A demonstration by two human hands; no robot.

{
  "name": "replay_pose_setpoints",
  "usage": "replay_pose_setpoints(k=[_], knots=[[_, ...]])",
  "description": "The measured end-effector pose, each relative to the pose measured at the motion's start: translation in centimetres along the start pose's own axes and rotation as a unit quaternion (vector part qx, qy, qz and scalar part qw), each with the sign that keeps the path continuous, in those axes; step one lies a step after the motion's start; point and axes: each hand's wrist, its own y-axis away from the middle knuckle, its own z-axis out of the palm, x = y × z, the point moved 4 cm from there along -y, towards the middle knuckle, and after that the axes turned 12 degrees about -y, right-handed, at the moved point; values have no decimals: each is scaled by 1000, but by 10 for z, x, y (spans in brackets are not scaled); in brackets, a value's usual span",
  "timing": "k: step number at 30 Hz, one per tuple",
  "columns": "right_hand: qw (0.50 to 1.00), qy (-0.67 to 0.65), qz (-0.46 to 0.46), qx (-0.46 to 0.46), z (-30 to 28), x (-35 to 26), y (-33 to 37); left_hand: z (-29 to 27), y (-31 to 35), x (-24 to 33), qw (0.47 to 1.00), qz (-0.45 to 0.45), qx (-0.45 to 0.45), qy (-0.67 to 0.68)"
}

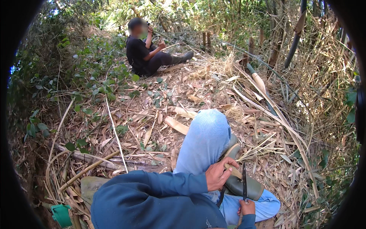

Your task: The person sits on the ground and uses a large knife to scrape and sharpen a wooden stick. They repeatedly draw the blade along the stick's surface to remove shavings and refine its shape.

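Observation:
My left hand [220, 174] is closed round a short, pale piece of split bamboo [234, 171], just above my boots. In my right hand [247, 207] is a knife, its long dark blade [244, 183] pointing up and away from me, close beside the bamboo piece. Whether blade and bamboo touch, I cannot tell. Beneath both hands are my bent legs in light blue jeans [206, 141] and a dark green rubber boot [246, 187].
Dry bamboo leaves cover the ground. Long bamboo strips [282, 118] lie at right; a thin pale strip [113, 128] and a pole [87, 170] lie at left. A green plastic container [61, 215] stands lower left. Another person [146, 53] sits farther off, arms raised.

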Motion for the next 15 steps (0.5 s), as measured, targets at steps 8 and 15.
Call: replay_pose_setpoints(k=[8, 15], knots=[[998, -42, 33, -38, -5, 0, -7, -1, -3, 0, 993, 89, 44, 59], [996, -62, 32, -58, -9, 6, -13, 1, -14, -8, 995, 92, -3, 34]])
